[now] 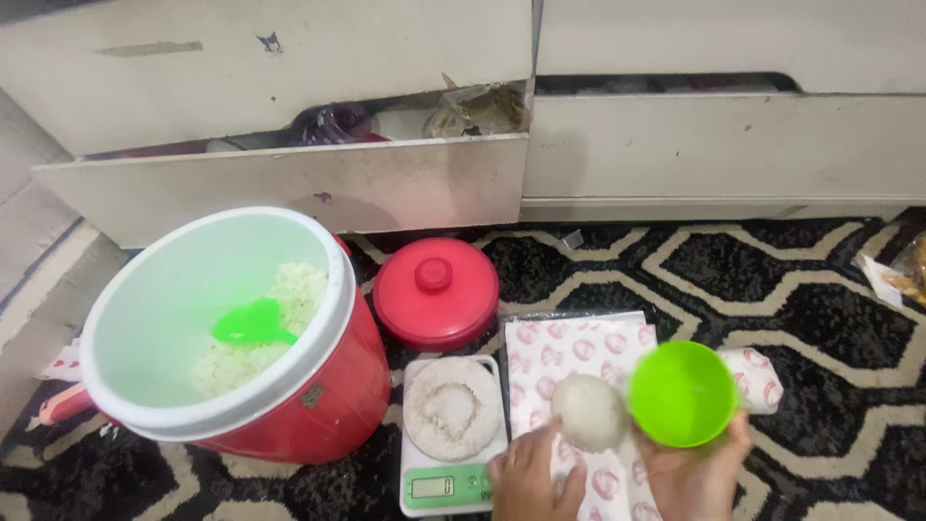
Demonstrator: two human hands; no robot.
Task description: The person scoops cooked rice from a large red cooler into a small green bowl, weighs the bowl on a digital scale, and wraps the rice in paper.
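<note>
Gripping green bowl [683,393]: right hand [696,473] | left hand [533,478] touching rice ball [589,412], grip unclear, wrists cropped

Rug [820,289] carries everything; drawer cabinet [386,96] runs along its far edge. Large container [318,386] at rug's left, rice [289,299] and scoop [253,323] inside. Lid [436,292] just right of it, toward the cabinet. Kitchen scale [449,482] at near edge, nearer than lid. Wrapper sheet [579,347] right of scale, rice ball [589,412] on it, bowl [682,393] at ball's right.
</note>
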